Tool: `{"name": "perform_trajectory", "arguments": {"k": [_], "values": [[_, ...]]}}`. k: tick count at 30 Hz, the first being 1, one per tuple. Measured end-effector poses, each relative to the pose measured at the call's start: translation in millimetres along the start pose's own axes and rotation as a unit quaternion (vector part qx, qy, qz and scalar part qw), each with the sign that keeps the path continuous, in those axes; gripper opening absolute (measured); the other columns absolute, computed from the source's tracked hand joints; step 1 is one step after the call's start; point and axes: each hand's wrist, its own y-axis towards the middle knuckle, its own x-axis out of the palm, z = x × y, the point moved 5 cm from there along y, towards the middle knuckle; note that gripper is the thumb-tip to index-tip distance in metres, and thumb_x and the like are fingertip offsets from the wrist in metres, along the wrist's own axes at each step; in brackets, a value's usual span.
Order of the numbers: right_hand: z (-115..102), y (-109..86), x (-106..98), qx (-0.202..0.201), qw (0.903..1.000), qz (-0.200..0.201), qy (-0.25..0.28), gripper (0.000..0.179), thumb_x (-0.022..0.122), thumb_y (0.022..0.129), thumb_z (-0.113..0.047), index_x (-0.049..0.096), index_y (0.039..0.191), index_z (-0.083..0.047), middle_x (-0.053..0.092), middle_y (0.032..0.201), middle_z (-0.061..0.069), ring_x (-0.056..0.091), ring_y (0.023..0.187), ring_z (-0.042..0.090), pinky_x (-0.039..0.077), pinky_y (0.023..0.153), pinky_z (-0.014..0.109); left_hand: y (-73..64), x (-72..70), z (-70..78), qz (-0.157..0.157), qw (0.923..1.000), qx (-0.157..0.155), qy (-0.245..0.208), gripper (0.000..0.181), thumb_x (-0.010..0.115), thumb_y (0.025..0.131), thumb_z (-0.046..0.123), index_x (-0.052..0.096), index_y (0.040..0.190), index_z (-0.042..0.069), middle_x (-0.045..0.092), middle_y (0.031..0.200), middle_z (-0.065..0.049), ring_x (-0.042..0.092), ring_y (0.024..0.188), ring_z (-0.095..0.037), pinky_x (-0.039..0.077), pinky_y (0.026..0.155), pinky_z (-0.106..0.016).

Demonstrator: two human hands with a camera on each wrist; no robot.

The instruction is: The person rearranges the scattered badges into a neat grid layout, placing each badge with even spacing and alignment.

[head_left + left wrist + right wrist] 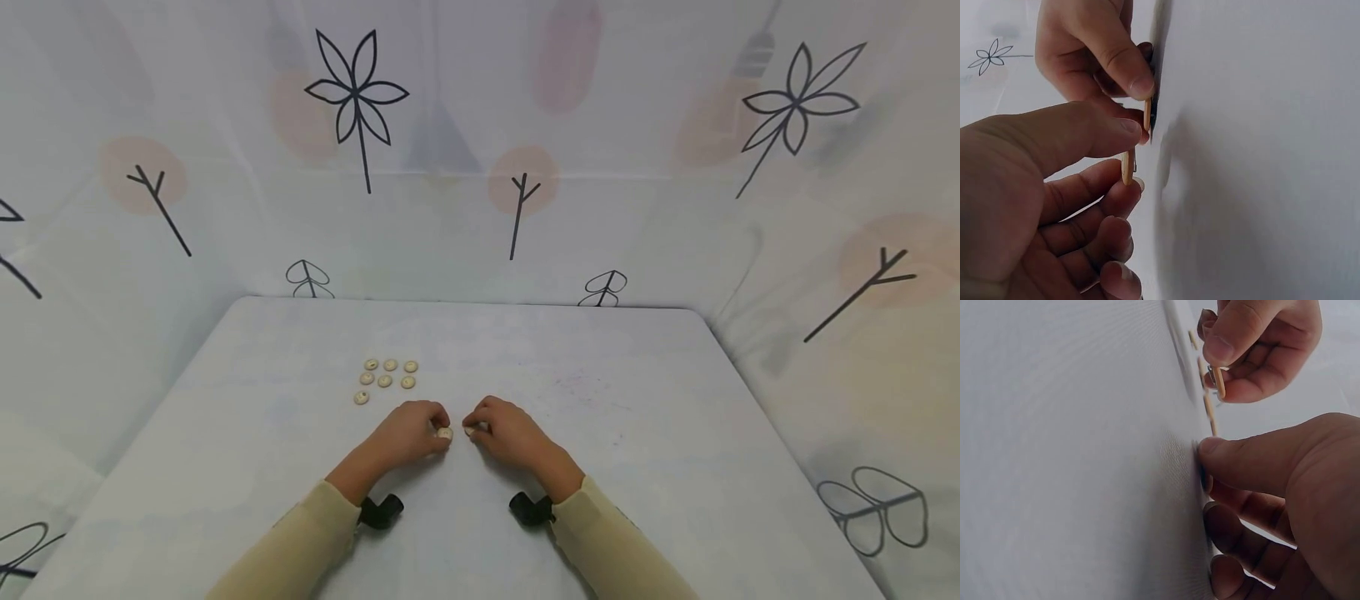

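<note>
Over the table's middle, my left hand (408, 431) pinches a small round wooden disc (1127, 166) between thumb and fingers. A thin metal fitting (1135, 164) shows on one face of that disc. Close by on the right, my right hand (513, 433) pinches a second wooden disc (1147, 114) low at the tabletop; in the right wrist view its thumb and fingers hide most of it. The two hands are a small gap apart. Several similar pale discs (385, 381) lie in short rows beyond the left hand.
The white tabletop (637, 400) spreads around both hands, with faint purplish marks on its right side. A pale patterned cloth (435, 225) hangs behind it and at both sides. Each wrist carries a black camera (381, 512).
</note>
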Motion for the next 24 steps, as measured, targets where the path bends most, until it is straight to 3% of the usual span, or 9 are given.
{"name": "perform_trajectory", "arguments": {"k": [16,24], "values": [[3,2.0,4,0.028,0.9995,-0.017,0.000,0.020,0.066,0.091,-0.018,0.073,0.110,-0.016,0.062,0.106,-0.001,0.061,0.097,0.016,0.050,0.085,0.035,-8.3,-22.2,-21.1,0.015,0.9971,-0.075,0.001,0.019,0.072,0.084,0.022,0.068,0.101,0.014,0.065,0.098,0.002,0.056,0.085,-0.014,0.049,0.081,-0.035],[5,3.0,6,0.032,0.9993,-0.018,-0.007,0.020,0.067,0.091,-0.017,0.073,0.110,-0.016,0.062,0.103,-0.001,0.060,0.094,0.015,0.050,0.083,0.033,-11.6,-34.6,-31.9,0.023,0.9962,-0.083,0.012,0.020,0.071,0.083,0.022,0.067,0.101,0.014,0.066,0.101,0.000,0.057,0.088,-0.016,0.050,0.083,-0.037]]}}
